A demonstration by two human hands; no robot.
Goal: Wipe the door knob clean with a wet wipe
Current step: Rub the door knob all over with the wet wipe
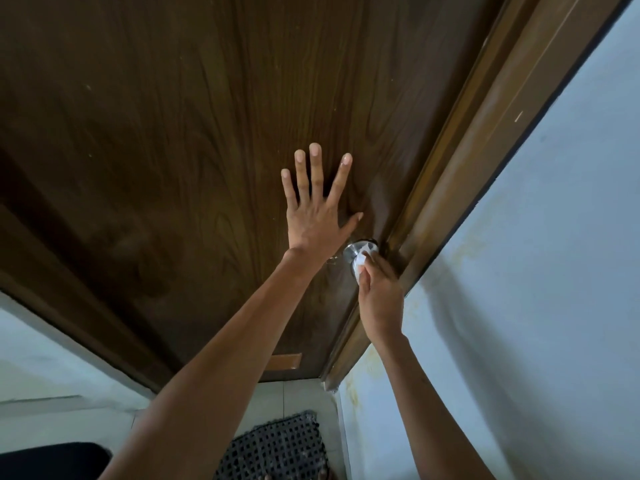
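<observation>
My right grip (pixel 379 296) pinches the wadded wet wipe (pixel 361 262) against the steel door knob (pixel 354 249) at the door's (pixel 173 133) right edge. Knob looks rigid, slick; wipe limp, light — best bunched under fingertips. Left grip (pixel 313 216) lies flat on the door, fingers spread, holding nothing.

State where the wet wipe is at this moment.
In the head view, right of centre, the wet wipe is held by the right hand against the door knob, just below the left hand flat on the door.
</observation>
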